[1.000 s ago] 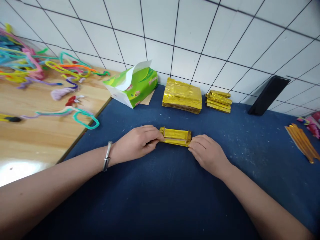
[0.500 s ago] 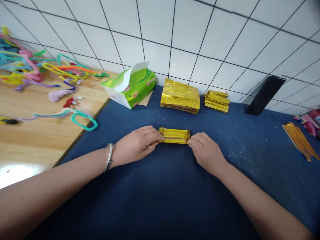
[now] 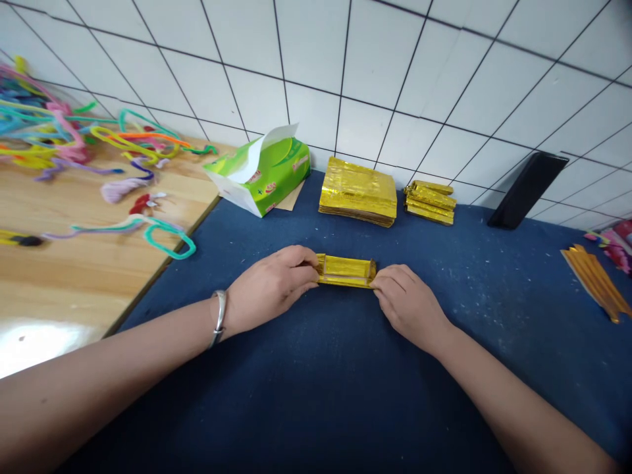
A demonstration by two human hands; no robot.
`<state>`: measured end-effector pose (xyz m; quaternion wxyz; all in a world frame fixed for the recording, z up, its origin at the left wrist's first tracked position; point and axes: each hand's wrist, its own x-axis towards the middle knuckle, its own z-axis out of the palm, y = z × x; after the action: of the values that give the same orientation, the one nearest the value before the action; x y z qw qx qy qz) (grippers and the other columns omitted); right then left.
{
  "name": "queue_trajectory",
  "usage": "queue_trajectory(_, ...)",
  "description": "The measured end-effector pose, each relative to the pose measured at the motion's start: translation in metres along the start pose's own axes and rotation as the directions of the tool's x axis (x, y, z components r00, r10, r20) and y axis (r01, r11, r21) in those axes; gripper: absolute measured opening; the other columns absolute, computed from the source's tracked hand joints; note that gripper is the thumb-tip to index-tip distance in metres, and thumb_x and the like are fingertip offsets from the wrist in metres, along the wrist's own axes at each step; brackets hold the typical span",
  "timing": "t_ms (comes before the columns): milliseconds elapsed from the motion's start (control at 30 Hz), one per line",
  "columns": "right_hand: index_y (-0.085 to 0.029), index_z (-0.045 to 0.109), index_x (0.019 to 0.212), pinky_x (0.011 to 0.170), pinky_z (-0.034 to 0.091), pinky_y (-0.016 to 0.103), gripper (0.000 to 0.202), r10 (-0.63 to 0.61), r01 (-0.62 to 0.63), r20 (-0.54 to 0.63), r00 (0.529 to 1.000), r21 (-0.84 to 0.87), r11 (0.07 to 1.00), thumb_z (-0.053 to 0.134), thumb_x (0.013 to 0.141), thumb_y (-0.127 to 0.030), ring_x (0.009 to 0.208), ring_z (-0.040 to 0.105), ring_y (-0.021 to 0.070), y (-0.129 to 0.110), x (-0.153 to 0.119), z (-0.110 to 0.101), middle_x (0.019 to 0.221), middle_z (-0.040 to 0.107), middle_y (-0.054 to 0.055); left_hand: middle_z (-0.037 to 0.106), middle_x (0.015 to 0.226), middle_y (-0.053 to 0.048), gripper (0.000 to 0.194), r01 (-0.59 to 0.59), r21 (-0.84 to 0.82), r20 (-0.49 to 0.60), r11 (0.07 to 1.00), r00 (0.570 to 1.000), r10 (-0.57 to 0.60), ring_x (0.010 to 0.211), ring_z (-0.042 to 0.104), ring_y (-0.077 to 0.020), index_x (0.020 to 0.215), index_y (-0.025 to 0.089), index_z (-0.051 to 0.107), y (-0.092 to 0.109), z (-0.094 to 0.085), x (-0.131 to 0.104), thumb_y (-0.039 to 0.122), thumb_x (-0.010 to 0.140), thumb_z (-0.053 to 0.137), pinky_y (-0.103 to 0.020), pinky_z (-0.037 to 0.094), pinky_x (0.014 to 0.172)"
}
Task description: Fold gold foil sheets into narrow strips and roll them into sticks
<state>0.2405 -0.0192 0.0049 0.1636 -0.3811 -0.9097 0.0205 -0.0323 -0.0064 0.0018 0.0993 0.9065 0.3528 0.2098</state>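
Observation:
A strip of folded gold foil paper [image 3: 347, 268] lies on the dark blue table covering, its long edges creased. My left hand [image 3: 274, 284], with a silver bangle at the wrist, has its fingers closed on the left end and covers that end in part. At the opposite end my right hand [image 3: 409, 304] pinches the near right corner, where a small flap stands up. Behind it sits a stack of gold foil paper sheets [image 3: 358, 189]. Several folded gold foil pieces [image 3: 429, 202] lie to the right of that stack.
A green tissue pack [image 3: 271, 170] stands near the tiled wall [image 3: 316, 105]. A black flat object [image 3: 527, 191] leans on that wall. Tangled pipe cleaners [image 3: 138, 141] cover part of the wooden table [image 3: 89, 276] at left. Orange-gold strips [image 3: 597, 280] lie far right.
My left fingers have shifted over the left end of the paper, and the raised flap there now looks pressed flatter. My right hand keeps its pinch at the right corner.

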Motion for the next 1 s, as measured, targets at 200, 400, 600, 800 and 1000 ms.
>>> queue_trajectory(200,-0.017,0.057,0.092,0.087,0.044,0.037,0.013,0.051,-0.044,-0.049,0.997,0.136,0.99,0.045,0.087,-0.015,0.094,0.052,0.0189,0.0,-0.001,-0.002,0.095,0.062,0.006,0.063,0.094,-0.005,0.016,-0.038,-0.075,-0.001,0.996,0.999,0.038,0.093,0.055,-0.0162,0.094,0.015,0.062,0.002,-0.004,0.003,0.02,0.088,0.047,-0.033,0.046,0.087)
queue_trajectory(400,-0.019,0.058,0.089,0.073,0.044,0.028,0.013,0.238,-0.215,-0.044,0.97,0.294,0.931,0.045,0.087,-0.018,0.08,0.053,0.0148,-0.006,-0.002,-0.007,0.081,0.06,0.002,0.065,0.09,-0.004,0.017,0.069,-0.148,-0.024,0.987,0.997,-0.074,0.088,0.057,-0.0149,0.095,0.016,0.062,0.008,-0.007,0.001,0.025,0.088,0.049,-0.03,0.047,0.081)
queue_trajectory(600,-0.022,0.058,0.088,0.069,0.04,0.023,0.011,0.392,-0.377,0.038,0.919,0.373,0.848,0.047,0.086,-0.02,0.073,0.055,0.0109,-0.008,0.002,-0.009,0.079,0.06,-0.002,0.066,0.091,-0.001,0.018,0.195,-0.17,-0.027,0.966,0.979,-0.202,0.086,0.058,-0.0137,0.095,0.019,0.062,0.011,-0.003,0.003,0.028,0.089,0.048,-0.029,0.045,0.079)
queue_trajectory(800,-0.023,0.06,0.086,0.061,0.038,0.022,0.013,0.506,-0.501,0.108,0.856,0.413,0.76,0.047,0.085,-0.022,0.066,0.055,0.0097,-0.007,0.011,-0.009,0.072,0.061,-0.005,0.064,0.081,0.001,0.018,0.293,-0.139,-0.019,0.946,0.954,-0.298,0.076,0.056,-0.0129,0.091,0.021,0.062,0.016,-0.002,0.009,0.028,0.089,0.045,-0.029,0.041,0.075)
queue_trajectory(1000,-0.023,0.06,0.082,0.061,0.036,0.023,0.014,0.525,-0.516,0.093,0.846,0.39,0.762,0.046,0.083,-0.022,0.065,0.054,0.0099,-0.006,0.016,-0.005,0.07,0.06,-0.005,0.062,0.072,0.001,0.018,0.31,-0.072,-0.026,0.948,0.95,-0.313,0.072,0.053,-0.0134,0.083,0.02,0.061,0.015,0.0,0.013,0.027,0.088,0.045,-0.029,0.038,0.072)
